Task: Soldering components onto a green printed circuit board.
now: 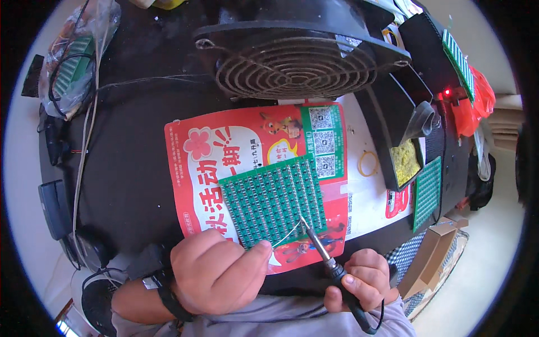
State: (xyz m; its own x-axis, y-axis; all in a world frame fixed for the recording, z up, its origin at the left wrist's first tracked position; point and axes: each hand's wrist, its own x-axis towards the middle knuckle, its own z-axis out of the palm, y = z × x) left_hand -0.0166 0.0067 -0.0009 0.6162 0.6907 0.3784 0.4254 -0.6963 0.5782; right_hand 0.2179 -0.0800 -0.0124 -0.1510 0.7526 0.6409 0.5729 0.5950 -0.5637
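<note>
- Left hand (216, 275): fingers pinch thin silver solder wire (284, 236); fingertips hidden.
- Right hand (365, 278): fingers grip black-handled soldering iron (325, 255), tip at green rectangular circuit board (273, 200).
- Cord end cut off.

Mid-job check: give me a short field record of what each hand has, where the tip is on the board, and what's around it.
left hand: left hand pinches a thin solder wire toward the board
right hand: right hand grips a soldering iron
tip: at the lower right edge of the green circuit board, meeting the wire end
under board: red printed sheet on a black table
nearby: black fan behind; yellow sponge tray and second green board at right
</note>
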